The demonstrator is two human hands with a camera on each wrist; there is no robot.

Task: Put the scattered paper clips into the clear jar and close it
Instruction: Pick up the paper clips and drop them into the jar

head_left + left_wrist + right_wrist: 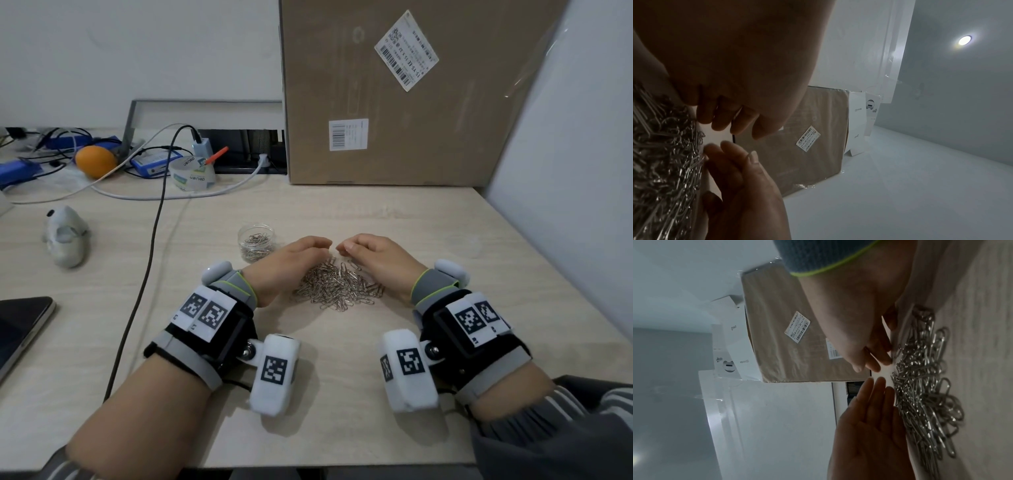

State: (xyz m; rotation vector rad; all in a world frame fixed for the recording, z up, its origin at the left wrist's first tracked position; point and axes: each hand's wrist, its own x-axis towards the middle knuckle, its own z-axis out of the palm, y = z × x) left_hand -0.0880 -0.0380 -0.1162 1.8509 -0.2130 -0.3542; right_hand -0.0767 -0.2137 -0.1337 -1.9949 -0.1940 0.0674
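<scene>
Here the paper clips (339, 286) lie in one big pile on the pale table (342, 425), close to the person. The left hand (286, 262) and the right hand (375, 257) stand on their edges on each side of the pile, like two little walls. The fingers bend in gently, and the fingertips (327, 244) nearly meet at the far end of the pile. Neither hand has hold of any clips.

The clear jar (257, 242) stands just beside the left hand, on its far left side. It has no lid on, and some clips are already inside.

A big brown box (394, 102) stands at the back edge of the table. There is bare table between the box and the hands, and more near the front edge. A black cable (150, 240) runs down the left side.
</scene>
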